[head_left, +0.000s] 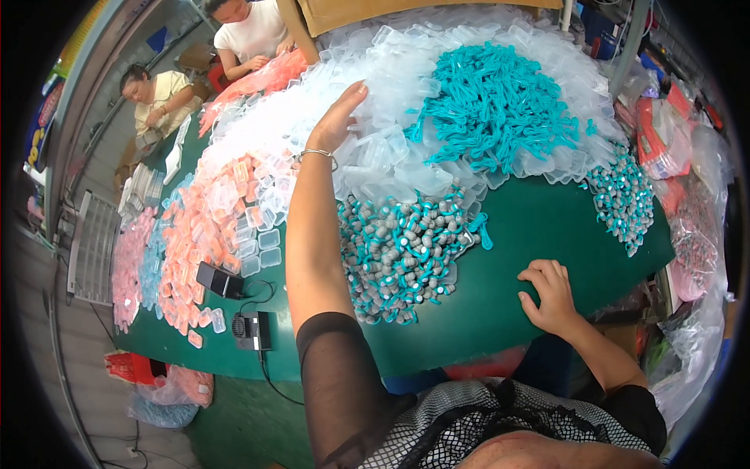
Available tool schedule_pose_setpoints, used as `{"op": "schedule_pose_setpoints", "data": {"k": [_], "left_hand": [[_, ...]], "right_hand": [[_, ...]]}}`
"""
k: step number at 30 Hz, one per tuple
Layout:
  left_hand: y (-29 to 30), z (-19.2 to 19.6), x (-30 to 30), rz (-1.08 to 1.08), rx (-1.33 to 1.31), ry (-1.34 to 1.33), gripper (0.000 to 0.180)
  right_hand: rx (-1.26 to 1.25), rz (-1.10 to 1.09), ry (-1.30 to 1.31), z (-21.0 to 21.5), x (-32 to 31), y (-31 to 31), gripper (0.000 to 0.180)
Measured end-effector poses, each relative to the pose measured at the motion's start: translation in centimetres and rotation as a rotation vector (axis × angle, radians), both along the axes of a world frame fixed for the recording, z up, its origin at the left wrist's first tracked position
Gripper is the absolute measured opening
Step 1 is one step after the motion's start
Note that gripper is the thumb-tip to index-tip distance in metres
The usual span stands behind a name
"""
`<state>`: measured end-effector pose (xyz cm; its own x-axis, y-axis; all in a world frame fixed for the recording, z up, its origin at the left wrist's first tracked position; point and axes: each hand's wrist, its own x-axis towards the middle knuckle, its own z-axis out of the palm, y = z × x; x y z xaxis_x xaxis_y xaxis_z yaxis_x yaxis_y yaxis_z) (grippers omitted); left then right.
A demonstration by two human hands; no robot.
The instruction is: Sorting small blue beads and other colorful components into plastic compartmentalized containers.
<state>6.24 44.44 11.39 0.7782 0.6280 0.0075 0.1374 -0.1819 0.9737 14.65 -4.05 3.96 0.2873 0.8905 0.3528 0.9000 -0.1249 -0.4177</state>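
Observation:
My left hand (pixel 339 119) reaches forward over a large heap of clear plastic cases (pixel 383 141), its fingers stretched out and nothing visible in it. Whether it touches the cases, I cannot tell. On the green table (pixel 500 289) my right hand (pixel 550 295) lies with fingers apart and slightly bent, holding nothing. A pile of teal cords (pixel 500 105) sits on top of the clear cases. Beside my left forearm lies a mound of small grey pieces with teal cords (pixel 402 254). My forearm hides part of the table and the piles.
Small orange boxes (pixel 183 266) spread at the left, with two black devices (pixel 251 331) and their cables near the edge. A smaller grey-and-teal pile (pixel 623 199) lies at the right, by plastic bags (pixel 687 227). Two people (pixel 254 35) work across the far left.

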Motion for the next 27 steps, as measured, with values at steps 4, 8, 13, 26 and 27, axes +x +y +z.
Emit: {"op": "schedule_pose_setpoints", "data": {"k": [4,8,13,26,27], "left_hand": [[-3.9,2.9,1.9,-0.118,0.033,0.004,0.079],[-8.3,5.5,2.8,-0.310,0.258,0.094,0.073],[-11.4,4.5,4.0,-0.420,0.382,0.066,0.076],[-1.2,2.6,5.0,0.523,0.853,-0.057,0.055],[1.7,1.6,4.6,0.584,0.735,0.165,0.068]], "right_hand": [[0.014,0.004,0.005,0.0,0.0,-0.3,0.032],[0.010,-0.009,0.011,0.0,0.2,-0.6,0.031],[0.041,0.007,0.083,-0.5,0.4,-0.5,0.036],[0.015,-0.030,0.117,-0.2,0.5,-0.7,0.054],[0.014,-0.034,0.113,-0.1,0.5,-0.7,0.054]]}}
